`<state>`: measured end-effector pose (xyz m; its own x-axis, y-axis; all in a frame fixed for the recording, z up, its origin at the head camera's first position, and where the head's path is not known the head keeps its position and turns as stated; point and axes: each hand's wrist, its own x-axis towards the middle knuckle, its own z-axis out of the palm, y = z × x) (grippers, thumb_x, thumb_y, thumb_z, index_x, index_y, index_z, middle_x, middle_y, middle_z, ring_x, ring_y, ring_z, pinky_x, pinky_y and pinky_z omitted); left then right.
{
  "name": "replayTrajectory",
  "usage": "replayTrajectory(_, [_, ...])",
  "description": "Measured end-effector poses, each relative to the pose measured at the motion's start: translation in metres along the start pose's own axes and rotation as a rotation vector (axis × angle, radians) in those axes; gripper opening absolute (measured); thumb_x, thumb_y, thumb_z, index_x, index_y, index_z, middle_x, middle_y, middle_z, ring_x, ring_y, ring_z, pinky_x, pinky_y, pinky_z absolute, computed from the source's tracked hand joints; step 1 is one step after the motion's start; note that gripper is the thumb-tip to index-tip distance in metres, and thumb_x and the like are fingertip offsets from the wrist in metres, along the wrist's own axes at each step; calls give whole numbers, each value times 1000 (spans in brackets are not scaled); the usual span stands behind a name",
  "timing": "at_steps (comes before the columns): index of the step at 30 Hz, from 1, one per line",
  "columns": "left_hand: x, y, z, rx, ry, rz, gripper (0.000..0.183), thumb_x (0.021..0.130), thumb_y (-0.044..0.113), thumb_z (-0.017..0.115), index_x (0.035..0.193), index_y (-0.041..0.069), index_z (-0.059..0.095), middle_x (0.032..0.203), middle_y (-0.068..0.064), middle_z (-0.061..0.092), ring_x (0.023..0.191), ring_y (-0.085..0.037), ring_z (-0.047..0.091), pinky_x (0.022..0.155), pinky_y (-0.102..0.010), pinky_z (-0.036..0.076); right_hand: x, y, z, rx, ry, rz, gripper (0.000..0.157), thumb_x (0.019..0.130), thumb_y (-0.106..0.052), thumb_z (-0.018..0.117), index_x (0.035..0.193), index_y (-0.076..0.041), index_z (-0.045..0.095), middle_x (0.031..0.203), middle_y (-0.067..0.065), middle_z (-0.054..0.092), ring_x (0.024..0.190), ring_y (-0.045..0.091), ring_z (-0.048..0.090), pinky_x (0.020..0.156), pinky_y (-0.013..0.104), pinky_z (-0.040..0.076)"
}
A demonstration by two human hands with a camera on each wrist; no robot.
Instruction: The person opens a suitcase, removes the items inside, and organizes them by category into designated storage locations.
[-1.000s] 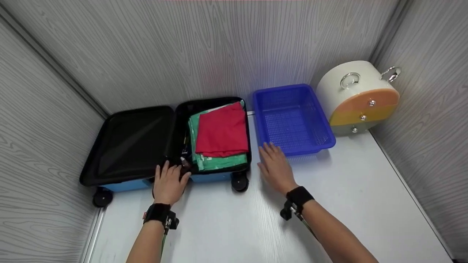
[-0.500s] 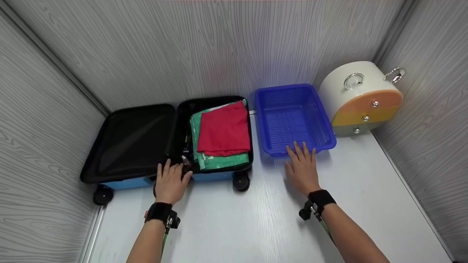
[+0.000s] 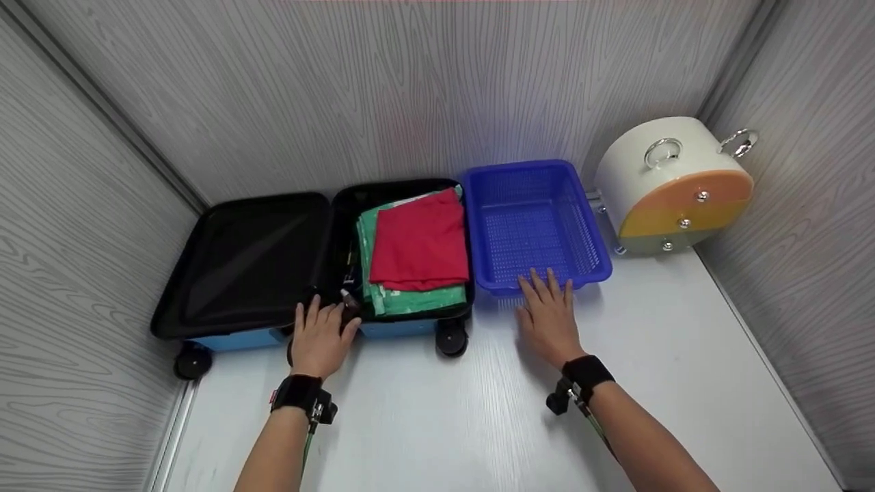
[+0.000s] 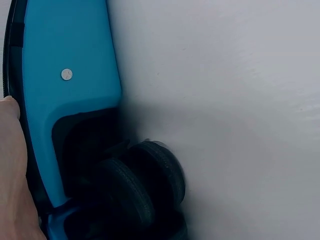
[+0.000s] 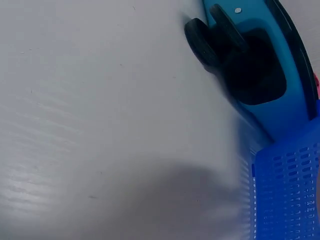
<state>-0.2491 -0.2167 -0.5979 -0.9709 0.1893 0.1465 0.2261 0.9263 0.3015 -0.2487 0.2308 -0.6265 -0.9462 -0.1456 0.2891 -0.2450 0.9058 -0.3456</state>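
A blue suitcase (image 3: 236,338) with a black lining lies spread open, its left half (image 3: 253,263) bare inside. Its right half holds a folded red cloth (image 3: 420,242) on top of folded green cloth (image 3: 424,301). My left hand (image 3: 322,342) rests at the suitcase's front edge by the hinge, fingers extended; only part of it shows in the left wrist view. Beside the suitcase stands a blue plastic basket (image 3: 482,239) with nothing in it. My right hand (image 3: 552,324) touches the basket's front rim, fingers straight and spread over it.
A small dark bottle (image 3: 349,299) lies in the suitcase near the hinge. To the right of the basket stands a round white drawer box (image 3: 656,178) with coloured drawers and ring handles. Black wheels (image 3: 451,338) jut from the suitcase's front. Grey panels enclose the table (image 3: 424,424).
My right hand went from the basket's front left corner to the middle of its front rim, then left. The basket has shifted left against the suitcase. My left hand stays put.
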Motion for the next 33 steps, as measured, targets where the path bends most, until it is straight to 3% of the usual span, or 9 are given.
replayTrajectory(7, [7, 3, -13, 11, -135, -25, 66, 109, 49, 42, 148, -3, 50, 148, -26, 50, 152, -44, 15, 121, -59, -6, 0, -3, 1, -30, -14, -5, 63, 103, -27, 62, 159, -10, 39, 163, 18, 33, 154, 40, 13, 120, 64, -2])
replayTrajectory(11, [19, 13, -26, -21, -225, -70, 70, 109, 52, 38, 153, -3, 42, 155, -27, 41, 152, -46, 13, 121, -60, -4, 4, -9, -6, 56, -8, 23, 61, 105, -31, 58, 158, -6, 39, 162, 19, 33, 153, 41, 17, 122, 59, 0])
replayTrajectory(13, [25, 24, -32, -91, -224, -101, 69, 110, 48, 39, 154, -5, 39, 158, -28, 36, 151, -47, 17, 122, -59, 3, 9, -14, -11, 132, 23, 32, 58, 106, -29, 55, 155, -2, 42, 160, 21, 36, 152, 41, 22, 123, 57, 5])
replayTrajectory(17, [41, 48, -38, -353, -196, -183, 63, 110, 37, 42, 157, -4, 32, 161, -25, 32, 150, -40, 27, 122, -50, 21, 21, -32, -18, 284, 64, 21, 51, 108, -24, 49, 151, 2, 46, 156, 20, 43, 148, 38, 33, 122, 51, 19])
replayTrajectory(20, [57, 65, -38, -555, -203, -259, 61, 111, 35, 40, 161, 1, 27, 162, -20, 33, 148, -34, 33, 119, -46, 29, 30, -51, -21, 350, 44, -18, 45, 109, -18, 48, 150, 0, 49, 154, 16, 48, 144, 34, 41, 120, 46, 28])
replayTrajectory(23, [76, 77, -33, -688, -205, -310, 57, 112, 32, 38, 159, 2, 31, 155, -19, 43, 138, -33, 45, 113, -45, 36, 39, -73, -22, 383, 1, -70, 42, 107, -10, 49, 148, -1, 53, 150, 14, 53, 139, 31, 48, 117, 43, 34])
replayTrajectory(25, [87, 82, -30, -756, -213, -354, 53, 111, 29, 37, 157, 1, 36, 147, -19, 49, 128, -32, 49, 107, -45, 38, 45, -88, -21, 413, -48, -72, 42, 106, -7, 49, 148, 0, 53, 150, 13, 52, 139, 30, 48, 116, 41, 35])
replayTrajectory(28, [100, 82, -24, -823, -236, -440, 49, 110, 25, 36, 151, -2, 39, 131, -22, 53, 115, -35, 50, 99, -45, 39, 55, -106, -20, 504, -138, -4, 46, 106, -7, 49, 151, 2, 47, 154, 18, 46, 143, 31, 42, 118, 41, 32])
replayTrajectory(33, [109, 74, -13, -786, -236, -598, 51, 107, 22, 38, 150, -5, 38, 112, -17, 52, 92, -32, 52, 84, -36, 41, 66, -123, -18, 631, -258, 158, 54, 106, -7, 50, 156, 5, 34, 161, 24, 32, 150, 33, 28, 122, 42, 23])
